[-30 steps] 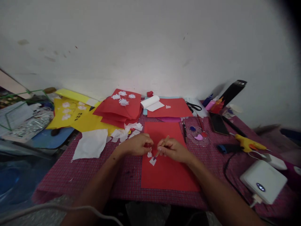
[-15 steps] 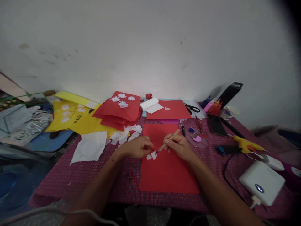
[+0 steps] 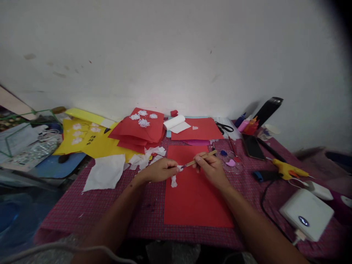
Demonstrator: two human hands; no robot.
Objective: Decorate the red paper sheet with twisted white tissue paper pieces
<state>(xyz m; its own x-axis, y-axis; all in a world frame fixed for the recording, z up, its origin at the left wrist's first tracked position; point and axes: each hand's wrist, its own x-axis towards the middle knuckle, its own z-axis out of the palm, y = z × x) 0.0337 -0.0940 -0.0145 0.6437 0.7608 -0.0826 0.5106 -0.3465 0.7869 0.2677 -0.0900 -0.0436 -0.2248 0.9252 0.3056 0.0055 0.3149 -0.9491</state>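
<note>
Between its fingertips my left hand [image 3: 161,169] pinches a small white paper piece [image 3: 179,167] above the red sheet [image 3: 200,205]. My right hand [image 3: 210,169] is closed round a wooden-handled paintbrush [image 3: 202,157]. The brush tip, dark purplish, points left and meets the paper piece, or comes very close to it. Under my left fingertips, another white paper scrap [image 3: 174,181] lies on the red sheet's left edge. Torn white paper pieces [image 3: 140,160] are heaped just behind my left hand. A clear palette [image 3: 231,161] with blue, pink and red paint sits right of my right hand.
White paper flowers [image 3: 143,123] lie on red folded paper at the back. A paper roll [image 3: 176,121], scissors [image 3: 224,127], paint bottles [image 3: 250,125] and a black flask [image 3: 269,112] line the wall side. To the right are a phone [image 3: 253,146], a yellow glue gun [image 3: 288,169] and a white box [image 3: 307,213].
My left fingers have closed on a paper piece and lifted it off the red sheet. The brush has tilted flatter, its tip moving up and slightly left to the piece.
</note>
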